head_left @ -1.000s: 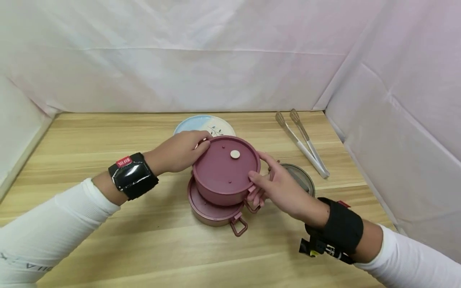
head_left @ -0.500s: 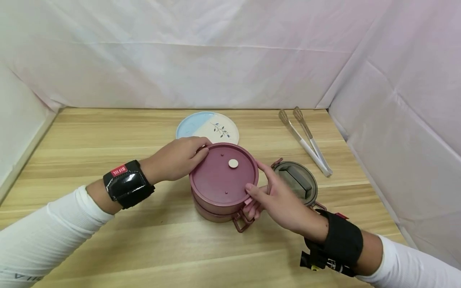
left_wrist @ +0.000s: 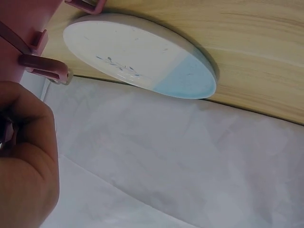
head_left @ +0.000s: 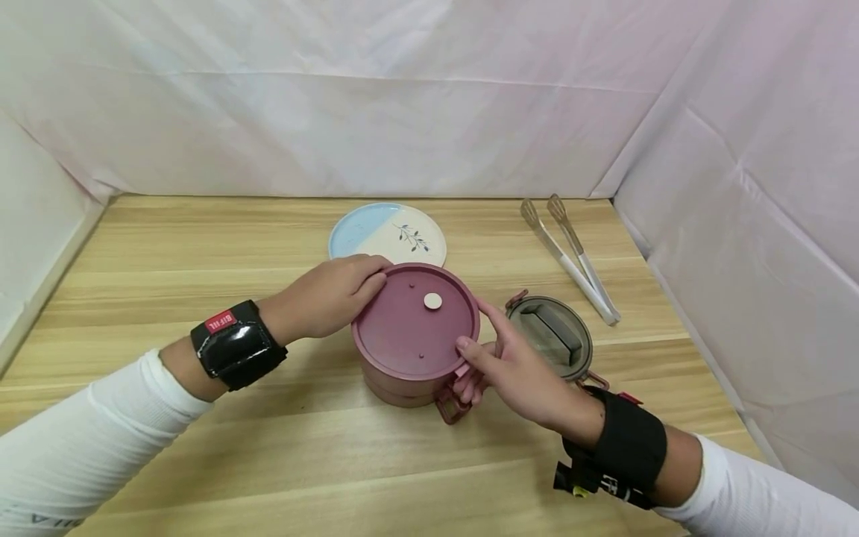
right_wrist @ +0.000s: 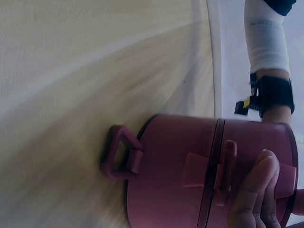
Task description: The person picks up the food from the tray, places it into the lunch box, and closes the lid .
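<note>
A round maroon lunch-box tier (head_left: 403, 335) with a white button on top sits squarely on a matching lower tier (head_left: 394, 392). Its upper rim is gripped from the left by my left hand (head_left: 327, 295), thumb on top. On the right side my right hand (head_left: 520, 369) holds the same upper tier, thumb over the rim and fingers curled below near the clasp. In the right wrist view, a thin seam separates the upper tier (right_wrist: 249, 135) from the lower tier (right_wrist: 164, 185), whose clasp (right_wrist: 122, 152) swings outward. The left hand's fingertips are partly hidden.
Behind the tiers lies a blue-and-cream oval plate (head_left: 389, 233) with a leaf sprig. To the right stands a round piece with a smoky see-through lid (head_left: 552, 337), a handle and maroon clasps. Tongs (head_left: 570, 257) lie farther back. White cloth (head_left: 376, 134) walls the wooden table.
The upper tier has come down from a tilted, offset position and now lines up over the lower tier. Both hands have kept hold of it.
</note>
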### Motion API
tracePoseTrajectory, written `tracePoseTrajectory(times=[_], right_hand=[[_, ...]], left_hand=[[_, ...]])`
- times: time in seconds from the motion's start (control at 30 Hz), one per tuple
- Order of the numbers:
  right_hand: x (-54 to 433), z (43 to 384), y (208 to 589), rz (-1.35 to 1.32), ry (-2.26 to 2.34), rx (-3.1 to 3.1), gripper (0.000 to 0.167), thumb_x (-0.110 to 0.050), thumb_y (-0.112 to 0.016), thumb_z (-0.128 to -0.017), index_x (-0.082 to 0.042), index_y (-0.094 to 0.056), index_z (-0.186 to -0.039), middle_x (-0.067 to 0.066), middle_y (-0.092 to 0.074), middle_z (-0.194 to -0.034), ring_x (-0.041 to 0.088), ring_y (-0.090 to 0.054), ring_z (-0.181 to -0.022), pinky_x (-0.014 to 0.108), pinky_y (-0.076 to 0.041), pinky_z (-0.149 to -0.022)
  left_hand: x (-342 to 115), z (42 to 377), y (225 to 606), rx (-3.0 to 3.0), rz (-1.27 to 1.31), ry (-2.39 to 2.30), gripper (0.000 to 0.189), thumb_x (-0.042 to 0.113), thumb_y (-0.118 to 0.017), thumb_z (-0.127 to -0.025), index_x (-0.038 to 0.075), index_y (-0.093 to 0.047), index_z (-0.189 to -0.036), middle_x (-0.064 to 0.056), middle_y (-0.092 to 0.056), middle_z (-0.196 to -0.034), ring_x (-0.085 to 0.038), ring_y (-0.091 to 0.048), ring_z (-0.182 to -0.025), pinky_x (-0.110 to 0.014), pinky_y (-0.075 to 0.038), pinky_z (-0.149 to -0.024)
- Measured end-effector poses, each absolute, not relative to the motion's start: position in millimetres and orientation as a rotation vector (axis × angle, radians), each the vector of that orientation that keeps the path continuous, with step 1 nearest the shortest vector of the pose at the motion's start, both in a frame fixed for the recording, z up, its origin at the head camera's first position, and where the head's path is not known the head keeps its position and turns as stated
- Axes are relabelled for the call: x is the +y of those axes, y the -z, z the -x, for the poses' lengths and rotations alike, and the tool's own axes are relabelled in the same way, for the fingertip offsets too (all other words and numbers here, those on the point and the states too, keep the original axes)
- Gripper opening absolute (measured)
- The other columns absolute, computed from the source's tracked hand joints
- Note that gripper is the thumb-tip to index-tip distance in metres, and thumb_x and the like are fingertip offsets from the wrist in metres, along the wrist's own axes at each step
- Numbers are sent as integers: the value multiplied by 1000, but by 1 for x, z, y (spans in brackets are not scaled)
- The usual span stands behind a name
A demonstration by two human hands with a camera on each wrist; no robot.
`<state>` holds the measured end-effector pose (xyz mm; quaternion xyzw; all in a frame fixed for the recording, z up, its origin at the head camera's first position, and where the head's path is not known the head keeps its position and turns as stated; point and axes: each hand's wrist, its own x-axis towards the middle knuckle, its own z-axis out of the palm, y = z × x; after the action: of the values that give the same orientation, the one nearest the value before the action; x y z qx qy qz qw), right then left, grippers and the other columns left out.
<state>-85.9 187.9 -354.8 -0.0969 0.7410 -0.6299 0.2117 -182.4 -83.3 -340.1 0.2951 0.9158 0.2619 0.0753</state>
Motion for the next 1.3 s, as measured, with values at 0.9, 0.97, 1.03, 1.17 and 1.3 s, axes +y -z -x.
tracePoseTrajectory(times=[0.9, 0.97, 1.03, 1.17, 1.3], right_hand=[[192, 157, 353, 523, 1307, 2487, 45, -21, -47, -106, -25, -45, -151, 5, -57, -64, 24, -55, -62, 29, -42, -52], [192, 162, 354, 546, 1281, 2526, 43, -23, -48, -106, -24, -49, -149, 5, -57, -65, 25, -53, -62, 29, -41, -51], [191, 166, 354, 557, 1262, 2558, 41, -25, -49, -106, -23, -52, -147, 4, -60, -69, 23, -53, -62, 30, -41, -51], [193, 168, 356, 578, 1237, 2650, 39, -33, -49, -106, -20, -58, -141, 4, -67, -82, 21, -57, -66, 32, -49, -57], [204, 163, 359, 562, 1193, 2790, 39, -30, -40, -109, -15, -62, -136, 7, -70, -104, 22, -65, -93, 41, -53, -82]], left_hand=[[-97, 133, 358, 3163, -635, -743, 29, 34, -47, -102, 20, -56, -78, 6, -51, -62, -10, -48, -56, -28, -35, -50], [-98, 130, 359, 3170, -621, -729, 28, 36, -47, -102, 20, -59, -83, 6, -55, -67, -10, -52, -60, -28, -37, -51], [-101, 129, 360, 3171, -608, -728, 29, 37, -45, -103, 19, -65, -91, 5, -59, -74, -12, -55, -66, -30, -41, -55], [-110, 131, 363, 3137, -666, -747, 38, 32, -38, -106, 14, -71, -110, 1, -65, -92, -19, -62, -86, -40, -51, -74], [-123, 136, 367, 3017, -767, -784, 40, 19, -37, -103, 8, -66, -128, -7, -68, -118, -29, -60, -117, -54, -44, -101]])
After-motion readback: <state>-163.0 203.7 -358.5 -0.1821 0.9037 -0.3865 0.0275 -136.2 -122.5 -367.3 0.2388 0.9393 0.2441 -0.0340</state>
